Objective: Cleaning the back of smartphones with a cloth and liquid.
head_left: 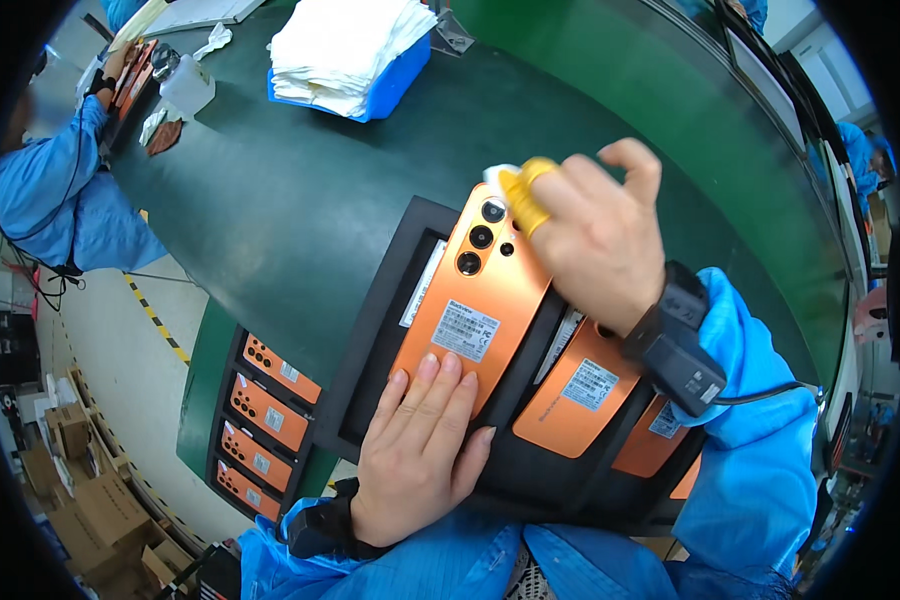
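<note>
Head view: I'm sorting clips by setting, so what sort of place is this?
Likely a phone assembly line: trays of orange phones, a green belt, and blue-smocked workers.

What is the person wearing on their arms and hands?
Both arms have bright blue sleeves. The right hand has a yellow finger cot on one finger and a black wrist strap with a black cable running off it. The left hand is bare, with a black band at the wrist.
</note>
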The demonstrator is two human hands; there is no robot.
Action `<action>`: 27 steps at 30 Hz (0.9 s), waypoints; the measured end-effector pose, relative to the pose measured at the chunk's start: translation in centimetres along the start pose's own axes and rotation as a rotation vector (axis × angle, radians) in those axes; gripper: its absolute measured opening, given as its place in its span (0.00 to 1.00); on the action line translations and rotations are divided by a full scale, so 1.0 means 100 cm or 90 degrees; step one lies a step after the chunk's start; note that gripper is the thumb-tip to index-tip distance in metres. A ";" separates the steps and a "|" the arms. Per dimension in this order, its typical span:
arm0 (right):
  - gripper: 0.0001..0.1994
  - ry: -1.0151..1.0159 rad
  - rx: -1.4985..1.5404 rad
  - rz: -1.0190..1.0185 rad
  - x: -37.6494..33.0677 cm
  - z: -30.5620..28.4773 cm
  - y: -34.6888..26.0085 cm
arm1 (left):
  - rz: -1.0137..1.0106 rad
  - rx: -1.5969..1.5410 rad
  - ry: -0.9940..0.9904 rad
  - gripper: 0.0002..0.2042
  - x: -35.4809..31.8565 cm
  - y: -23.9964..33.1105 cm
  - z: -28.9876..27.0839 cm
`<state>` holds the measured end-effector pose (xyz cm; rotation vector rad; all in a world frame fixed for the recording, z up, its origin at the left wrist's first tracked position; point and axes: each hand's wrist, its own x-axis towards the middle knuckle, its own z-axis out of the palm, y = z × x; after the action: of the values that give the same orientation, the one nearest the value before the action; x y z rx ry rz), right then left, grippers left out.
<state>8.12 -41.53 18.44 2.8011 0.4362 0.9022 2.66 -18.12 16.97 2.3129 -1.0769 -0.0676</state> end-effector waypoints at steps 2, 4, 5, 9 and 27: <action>0.03 -0.002 0.000 0.043 0.000 0.000 0.007 | -0.002 -0.001 0.003 0.24 0.000 0.000 0.000; 0.03 0.024 0.058 0.040 -0.001 0.000 -0.009 | -0.013 0.010 0.004 0.24 -0.001 0.002 -0.003; 0.04 0.040 0.093 0.046 -0.006 -0.009 -0.016 | 0.004 -0.004 0.002 0.24 0.002 0.005 -0.003; 0.03 0.074 0.066 -0.033 -0.007 0.004 -0.016 | 0.003 -0.003 0.001 0.24 0.001 0.002 -0.002; 0.01 -0.206 0.170 0.024 -0.002 -0.045 -0.002 | -0.018 -0.017 -0.006 0.23 0.002 0.001 -0.003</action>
<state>5.23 -41.11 21.90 3.1291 0.4854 0.4064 2.76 -18.13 17.36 2.3071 -1.0421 -0.1040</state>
